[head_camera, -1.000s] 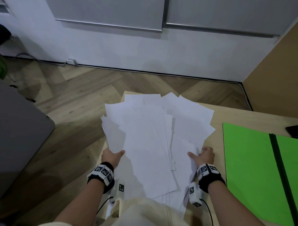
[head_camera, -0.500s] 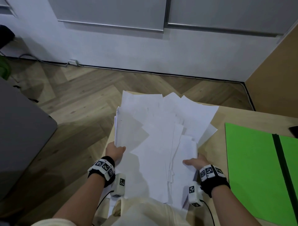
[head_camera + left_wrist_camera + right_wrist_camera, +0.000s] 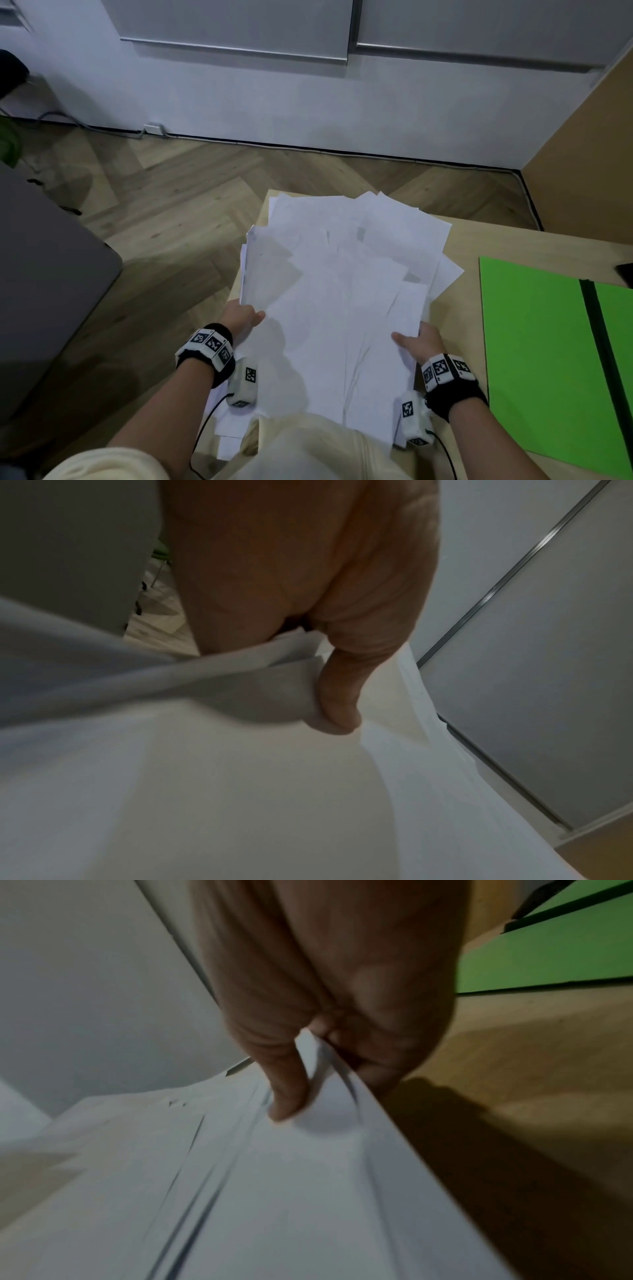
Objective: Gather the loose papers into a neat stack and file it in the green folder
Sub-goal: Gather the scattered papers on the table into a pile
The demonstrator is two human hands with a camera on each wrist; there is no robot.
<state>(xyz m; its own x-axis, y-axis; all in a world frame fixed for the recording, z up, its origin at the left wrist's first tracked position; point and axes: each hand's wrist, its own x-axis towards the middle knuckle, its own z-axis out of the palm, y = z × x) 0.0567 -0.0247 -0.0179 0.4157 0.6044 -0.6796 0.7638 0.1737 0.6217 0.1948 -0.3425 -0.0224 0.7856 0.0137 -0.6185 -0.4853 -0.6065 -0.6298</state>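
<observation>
A loose fan of several white papers [image 3: 346,294] lies over the left part of the wooden table [image 3: 462,246], its left side lifted. My left hand [image 3: 245,317] grips the papers' left edge, thumb on top, as the left wrist view shows with the papers [image 3: 240,777] and the left hand [image 3: 329,696]. My right hand [image 3: 416,342] pinches the right edge of the papers [image 3: 291,1191], the right hand [image 3: 308,1074] with its thumb over the sheets. The open green folder [image 3: 544,359] lies flat to the right, with a dark spine.
The table's left edge drops to a herringbone wood floor [image 3: 171,212]. A grey surface [image 3: 44,281] stands at the left. White wall and cabinets [image 3: 308,85] are at the back, a brown panel [image 3: 589,154] at the right. A dark object [image 3: 625,274] sits beyond the folder.
Both hands have pushed inward, so the spread of papers is narrower. The left side of the pile has lifted and folded up; my right hand has slid lower along the right edge.
</observation>
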